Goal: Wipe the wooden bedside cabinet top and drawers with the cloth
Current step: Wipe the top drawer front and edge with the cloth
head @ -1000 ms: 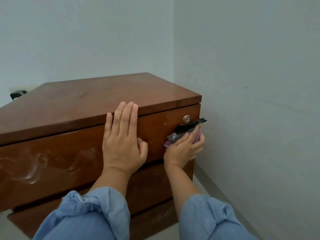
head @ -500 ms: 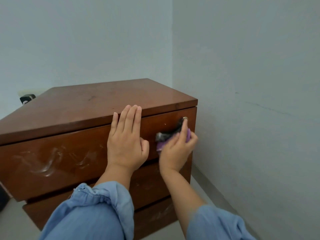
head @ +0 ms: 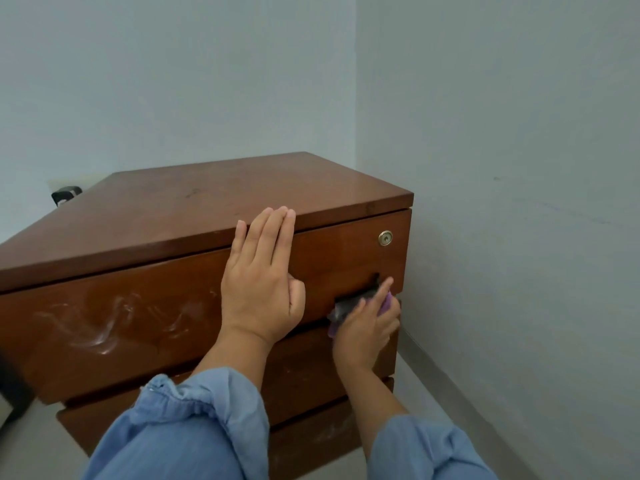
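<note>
The wooden bedside cabinet (head: 214,199) stands in a room corner, with three drawer fronts facing me. My left hand (head: 263,282) lies flat with straight fingers against the top drawer (head: 138,327), fingertips at the cabinet top's front edge. My right hand (head: 369,327) presses a dark grey and purple cloth (head: 349,306) against the lower right corner of the top drawer. A round metal lock (head: 385,238) sits above it near the drawer's upper right corner. Pale wipe streaks (head: 104,323) show on the left of that drawer front.
Pale walls (head: 502,168) meet in the corner right behind the cabinet, and the right wall runs close beside it. A small black object (head: 65,195) sticks out behind the cabinet's far left. Something dark (head: 10,393) stands on the floor at the left edge.
My right hand has slid the cloth down from beside the lock to the bottom right corner of the top drawer. My left hand stays flat on the drawer front.
</note>
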Available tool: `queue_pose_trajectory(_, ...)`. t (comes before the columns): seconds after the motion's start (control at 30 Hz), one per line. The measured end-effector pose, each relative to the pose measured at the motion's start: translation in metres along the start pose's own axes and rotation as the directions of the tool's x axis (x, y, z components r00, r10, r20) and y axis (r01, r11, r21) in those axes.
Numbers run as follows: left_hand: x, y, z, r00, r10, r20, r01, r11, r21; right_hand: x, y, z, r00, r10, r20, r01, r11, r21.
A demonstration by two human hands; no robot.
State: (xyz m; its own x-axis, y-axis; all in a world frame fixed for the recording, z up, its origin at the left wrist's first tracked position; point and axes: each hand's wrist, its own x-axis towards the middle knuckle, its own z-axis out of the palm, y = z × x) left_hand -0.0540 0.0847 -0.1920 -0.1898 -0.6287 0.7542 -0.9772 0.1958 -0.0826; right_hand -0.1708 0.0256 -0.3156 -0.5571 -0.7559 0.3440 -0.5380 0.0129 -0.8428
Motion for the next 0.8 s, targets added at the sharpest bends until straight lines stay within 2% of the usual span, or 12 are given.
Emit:
queue_pose_trajectory(0.1,0.001,-0.002,-0.004,1.000,0.015,0.025,-0.016,1.000,0.024,-0.004,0.028,-0.005,0.992,-0.082,0.091,0.076,0.995,0.060)
queue_pose_trajectory(0.17,0.001,-0.005,-0.008,0.998,0.033,0.049,-0.035,0.999,0.041,-0.007,0.025,-0.018,0.985,-0.145,0.092,0.136,0.986,0.095)
queue_pose_trajectory(0.23,-0.001,-0.008,-0.014,0.997,0.045,0.065,-0.049,0.997,0.062,-0.004,0.011,-0.035,0.971,-0.237,0.022,0.232,0.963,0.140)
queue_pose_trajectory(0.33,-0.011,-0.013,-0.023,0.998,0.022,0.061,-0.028,0.994,0.103,0.013,-0.022,-0.058,0.884,-0.457,-0.099,0.467,0.858,0.213)
queue_pose_trajectory(0.37,-0.015,-0.016,-0.027,0.999,-0.003,0.053,-0.003,0.993,0.121,0.021,-0.033,-0.063,0.865,-0.487,-0.125,0.502,0.827,0.254)
queue_pose_trajectory(0.47,-0.028,-0.031,-0.037,0.996,-0.083,0.040,0.073,0.979,0.193,0.040,-0.063,-0.068,0.897,-0.422,-0.135,0.442,0.835,0.328)
queue_pose_trajectory(0.57,-0.036,-0.058,-0.047,0.989,-0.147,0.015,0.140,0.963,0.229,0.037,-0.075,-0.050,0.881,-0.448,-0.154,0.468,0.872,0.144)
queue_pose_trajectory(0.63,-0.040,-0.072,-0.051,0.992,-0.128,0.005,0.124,0.969,0.216,0.025,-0.073,-0.031,0.800,-0.575,-0.172,0.582,0.813,-0.007)
queue_pose_trajectory(0.67,-0.041,-0.076,-0.049,0.995,-0.103,-0.006,0.102,0.973,0.206,0.019,-0.070,-0.021,0.728,-0.663,-0.173,0.661,0.746,-0.080)
queue_pose_trajectory(0.8,-0.040,-0.081,-0.037,0.994,-0.062,-0.095,0.077,0.984,0.160,0.008,-0.042,0.001,0.368,-0.924,-0.108,0.880,0.384,-0.279)
